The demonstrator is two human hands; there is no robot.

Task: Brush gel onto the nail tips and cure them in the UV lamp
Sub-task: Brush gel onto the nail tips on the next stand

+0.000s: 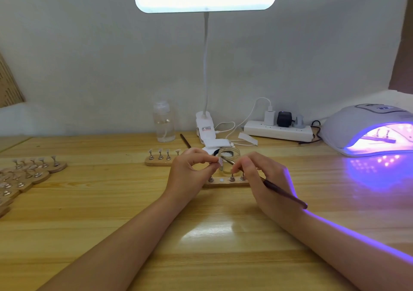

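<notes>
My left hand (pixel 190 172) pinches a small pale nail tip (pixel 220 162) on its metal stand, lifted above the table. My right hand (pixel 257 174) grips a dark brush (pixel 283 192) whose bristle end touches that tip. Just behind my fingers stands a small open glass jar (pixel 229 156) of clear gel. Under my hands lies a wooden holder strip (pixel 225 182) with metal nail stands on it. At the right, the white UV lamp (pixel 366 129) glows purple, with another strip of tips inside it.
A second wooden strip (pixel 156 162) with nail tips lies behind my left hand. Several more holders (pixel 29 172) crowd the left edge. A clear bottle (pixel 163 123), a clip desk lamp (pixel 205 121), a power strip (pixel 278 131) and a spare brush (pixel 185 140) line the wall.
</notes>
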